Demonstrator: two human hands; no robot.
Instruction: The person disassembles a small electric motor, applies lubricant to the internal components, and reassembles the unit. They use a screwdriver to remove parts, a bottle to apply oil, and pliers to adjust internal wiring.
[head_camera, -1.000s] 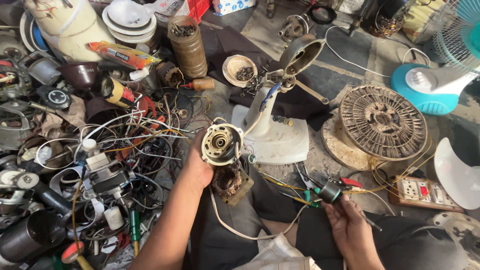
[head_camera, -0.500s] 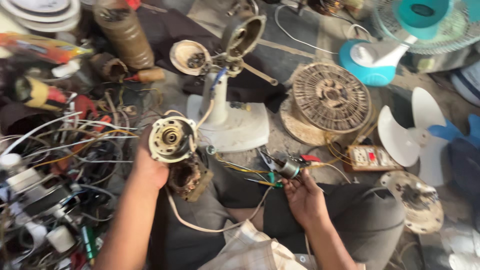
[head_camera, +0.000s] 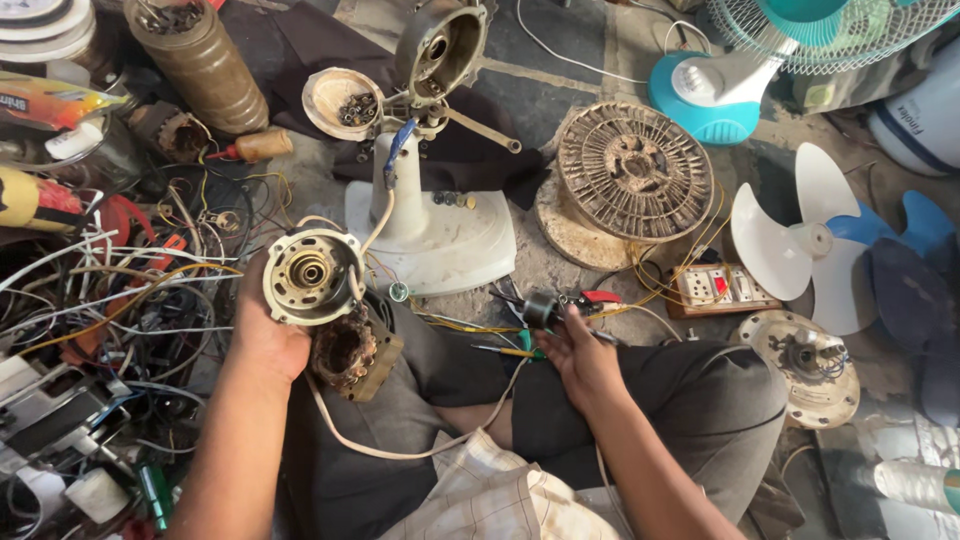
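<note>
Everywhere, fan parts on concrete floor (head_camera: 580, 70)

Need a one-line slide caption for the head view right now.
Left hand grips a fan motor housing; right hand holds a small black wired part above the lap.

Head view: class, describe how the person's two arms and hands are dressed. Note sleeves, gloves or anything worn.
Both forearms are bare, with no sleeves reaching them. The left hand and right hand wear no gloves; no rings, watch or bands show.
</note>
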